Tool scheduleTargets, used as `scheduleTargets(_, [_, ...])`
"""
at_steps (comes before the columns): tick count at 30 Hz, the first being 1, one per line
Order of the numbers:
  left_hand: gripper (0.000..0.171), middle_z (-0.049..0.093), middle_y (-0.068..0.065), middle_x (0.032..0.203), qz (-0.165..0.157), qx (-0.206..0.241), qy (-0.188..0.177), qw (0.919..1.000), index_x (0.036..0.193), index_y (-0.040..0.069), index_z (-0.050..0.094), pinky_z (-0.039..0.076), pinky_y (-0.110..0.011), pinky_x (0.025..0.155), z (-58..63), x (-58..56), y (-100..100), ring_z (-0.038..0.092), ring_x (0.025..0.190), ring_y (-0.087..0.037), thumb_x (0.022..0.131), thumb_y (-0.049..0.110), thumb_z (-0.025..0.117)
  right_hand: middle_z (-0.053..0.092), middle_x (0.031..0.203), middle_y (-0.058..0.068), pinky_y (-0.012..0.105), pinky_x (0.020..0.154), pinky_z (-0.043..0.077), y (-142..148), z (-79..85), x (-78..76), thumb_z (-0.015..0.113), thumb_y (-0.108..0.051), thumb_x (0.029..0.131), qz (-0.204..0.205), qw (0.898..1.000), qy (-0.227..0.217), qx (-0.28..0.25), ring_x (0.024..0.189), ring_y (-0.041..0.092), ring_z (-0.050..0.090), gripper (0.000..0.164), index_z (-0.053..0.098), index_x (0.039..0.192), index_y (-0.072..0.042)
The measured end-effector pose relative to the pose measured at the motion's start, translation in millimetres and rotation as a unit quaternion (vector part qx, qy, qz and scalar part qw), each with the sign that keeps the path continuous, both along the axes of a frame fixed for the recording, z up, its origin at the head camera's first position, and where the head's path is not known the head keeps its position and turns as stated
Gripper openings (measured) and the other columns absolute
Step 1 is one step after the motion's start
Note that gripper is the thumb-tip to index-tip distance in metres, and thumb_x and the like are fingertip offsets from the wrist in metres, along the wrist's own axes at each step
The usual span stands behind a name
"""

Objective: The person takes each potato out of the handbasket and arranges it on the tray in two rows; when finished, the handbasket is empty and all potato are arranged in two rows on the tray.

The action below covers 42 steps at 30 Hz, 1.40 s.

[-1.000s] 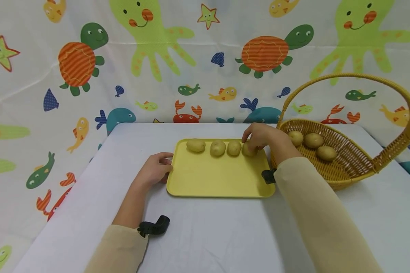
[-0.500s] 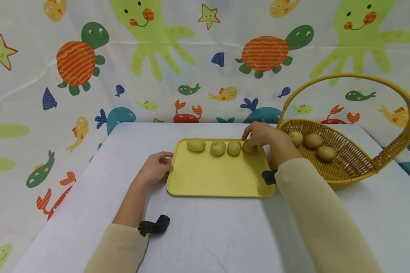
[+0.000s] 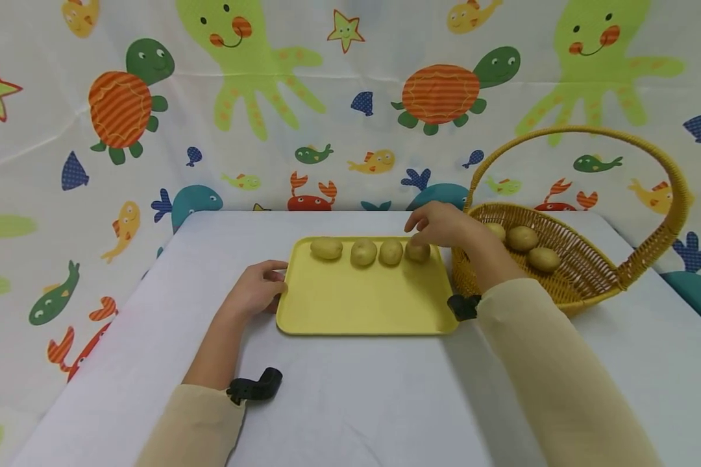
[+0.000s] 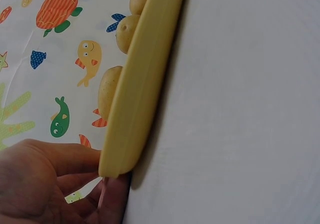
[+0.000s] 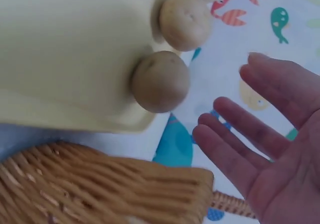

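The tray [image 3: 365,308] lies flat on the table [image 3: 350,402], and four potatoes [image 3: 363,252] stand in a row inside its far edge. The left hand [image 3: 254,292] holds the left end of the tray, with its digits closed about the edge. The right hand [image 3: 444,224] is over the far right corner; in the right wrist view its fingers are apart and hold nothing, well clear of the end potato [image 3: 417,251]. The basket [image 3: 572,269] is just beside the tray on the right, with three more potatoes [image 3: 543,259] visible in it.

For setting the row well, I think the right hand should lift away without brushing the end potato, because its round shape can roll easily. The left hand does well to press only lightly, so the tray does not slide or tilt. The long potato [image 3: 326,248] has a little wider gap; a small push could even it.

I can read no brand or label; the cloth [image 3: 304,32] carries only printed sea animals.
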<state>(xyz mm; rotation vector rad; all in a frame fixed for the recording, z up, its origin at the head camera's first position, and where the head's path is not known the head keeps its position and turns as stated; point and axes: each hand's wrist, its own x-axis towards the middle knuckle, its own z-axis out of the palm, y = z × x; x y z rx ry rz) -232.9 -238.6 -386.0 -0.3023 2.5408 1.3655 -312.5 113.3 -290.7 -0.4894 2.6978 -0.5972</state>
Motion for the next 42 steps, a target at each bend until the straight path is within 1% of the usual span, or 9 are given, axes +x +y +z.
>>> scheduleTargets(4, [0.056, 0.053, -0.018, 0.138, -0.001, 0.005, 0.001, 1.0000, 0.156, 0.011, 0.044, 0.062, -0.030, 0.076, 0.6, 0.7, -2.0, 0.063, 0.106, -0.029, 0.101, 0.010, 0.056, 0.059, 0.143, 0.022, 0.057, 0.107, 0.048, 3.6, 7.0, 4.7, 0.064, -0.025, 0.100, 0.007, 1.000, 0.015, -0.008, 0.134, 0.040, 0.053, 0.036, 0.068, 0.133, -0.012])
scheduleTargets(9, [0.056, 0.053, -0.018, 0.136, -0.003, 0.007, 0.006, 1.0000, 0.155, 0.010, 0.045, 0.061, -0.030, 0.075, 1.1, 1.2, -1.7, 0.063, 0.104, -0.028, 0.101, 0.010, 0.056, 0.061, 0.139, 0.021, 0.050, 0.098, 0.055, 10.0, 17.9, 12.0, 0.063, -0.026, 0.102, 0.024, 0.999, 0.019, -0.030, 0.119, 0.036, 0.064, 0.035, 0.067, 0.133, -0.011])
scheduleTargets(12, [0.055, 0.053, -0.018, 0.136, -0.002, 0.003, 0.008, 1.0000, 0.155, 0.011, 0.045, 0.061, -0.029, 0.075, 0.8, 1.2, -1.9, 0.063, 0.104, -0.028, 0.101, 0.011, 0.056, 0.062, 0.139, 0.022, 0.048, 0.094, 0.057, 13.7, 23.0, 15.6, 0.062, -0.026, 0.103, 0.027, 0.999, 0.015, -0.044, 0.113, 0.034, 0.067, 0.035, 0.067, 0.134, -0.010])
scheduleTargets(18, [0.055, 0.053, -0.018, 0.136, 0.000, 0.000, 0.011, 0.9999, 0.155, 0.011, 0.045, 0.061, -0.029, 0.075, 0.6, 0.9, -2.1, 0.063, 0.104, -0.028, 0.101, 0.010, 0.056, 0.063, 0.138, 0.020, 0.048, 0.095, 0.058, 20.1, 26.7, 18.3, 0.063, -0.025, 0.102, 0.024, 0.998, 0.017, -0.060, 0.118, 0.034, 0.065, 0.035, 0.067, 0.133, -0.009])
scheduleTargets(22, [0.055, 0.053, -0.018, 0.136, 0.001, -0.001, 0.008, 1.0000, 0.155, 0.011, 0.045, 0.061, -0.029, 0.075, -0.1, 0.5, -2.0, 0.063, 0.104, -0.028, 0.101, 0.010, 0.056, 0.064, 0.136, 0.020, 0.048, 0.092, 0.058, 24.0, 27.3, 20.5, 0.064, -0.024, 0.101, 0.032, 0.997, 0.029, -0.064, 0.118, 0.033, 0.064, 0.035, 0.068, 0.132, -0.009])
scheduleTargets(26, [0.056, 0.054, -0.018, 0.135, 0.001, -0.001, 0.004, 1.0000, 0.155, 0.011, 0.045, 0.061, -0.029, 0.074, -0.5, 0.3, -1.7, 0.063, 0.102, -0.028, 0.101, 0.010, 0.057, 0.065, 0.135, 0.019, 0.051, 0.097, 0.054, 27.6, 27.2, 24.5, 0.065, -0.026, 0.101, 0.036, 0.997, 0.041, -0.055, 0.124, 0.034, 0.061, 0.035, 0.068, 0.132, -0.010])
scheduleTargets(29, [0.056, 0.054, -0.018, 0.136, -0.001, 0.002, 0.005, 1.0000, 0.155, 0.011, 0.045, 0.061, -0.029, 0.074, 0.7, 0.9, -1.7, 0.063, 0.102, -0.027, 0.101, 0.010, 0.057, 0.065, 0.135, 0.017, 0.053, 0.101, 0.052, 30.7, 27.0, 27.4, 0.065, -0.027, 0.101, 0.027, 0.998, 0.040, -0.050, 0.127, 0.035, 0.059, 0.035, 0.068, 0.133, -0.011])
scheduleTargets(38, [0.055, 0.053, -0.018, 0.136, -0.005, 0.007, 0.007, 0.9999, 0.155, 0.011, 0.045, 0.060, -0.029, 0.073, 1.1, 2.1, -1.5, 0.063, 0.100, -0.026, 0.101, 0.011, 0.057, 0.066, 0.135, 0.017, 0.056, 0.103, 0.050, 46.3, 30.2, 33.2, 0.064, -0.026, 0.102, 0.022, 0.997, 0.050, -0.045, 0.126, 0.036, 0.058, 0.037, 0.066, 0.134, -0.009])
scheduleTargets(42, [0.055, 0.054, -0.017, 0.136, -0.005, 0.007, 0.007, 0.9999, 0.155, 0.011, 0.045, 0.060, -0.029, 0.073, 0.3, 1.3, -1.6, 0.064, 0.099, -0.026, 0.101, 0.011, 0.057, 0.066, 0.133, 0.016, 0.052, 0.098, 0.053, 55.8, 32.3, 34.9, 0.064, -0.030, 0.101, 0.006, 0.998, 0.040, -0.053, 0.119, 0.034, 0.062, 0.040, 0.065, 0.136, -0.009])
